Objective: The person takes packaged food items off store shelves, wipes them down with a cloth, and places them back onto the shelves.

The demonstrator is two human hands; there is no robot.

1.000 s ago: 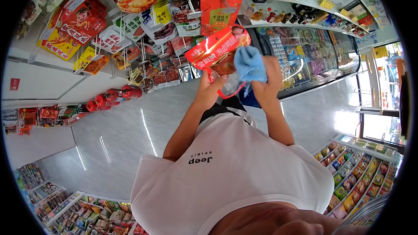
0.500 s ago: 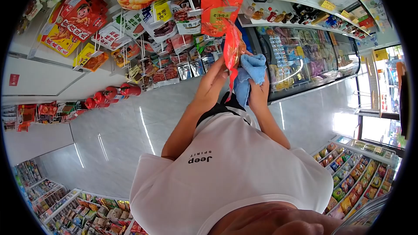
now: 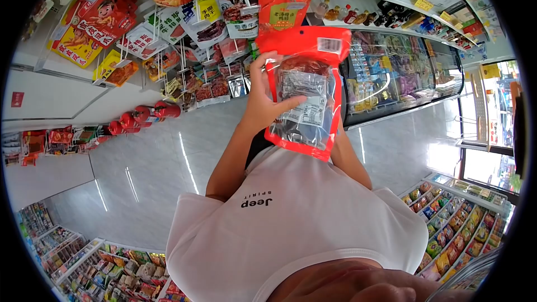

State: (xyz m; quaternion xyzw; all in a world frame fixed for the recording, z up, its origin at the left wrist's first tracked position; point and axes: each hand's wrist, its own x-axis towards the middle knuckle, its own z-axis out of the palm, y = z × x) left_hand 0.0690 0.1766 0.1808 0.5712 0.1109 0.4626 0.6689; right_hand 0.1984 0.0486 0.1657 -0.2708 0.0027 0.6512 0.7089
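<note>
Red-edged packet (image 3: pixel 316 86) upper centre of frame, long axis near-vertical, lower end leaning right. Left hand (image 3: pixel 264 99) clamped on its left edge, thumb across front. Right hand hidden behind packet; cannot tell its grip.

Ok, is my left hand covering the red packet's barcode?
No, the barcode shows uncovered on the red packet, while the left hand grips its edge.
</note>
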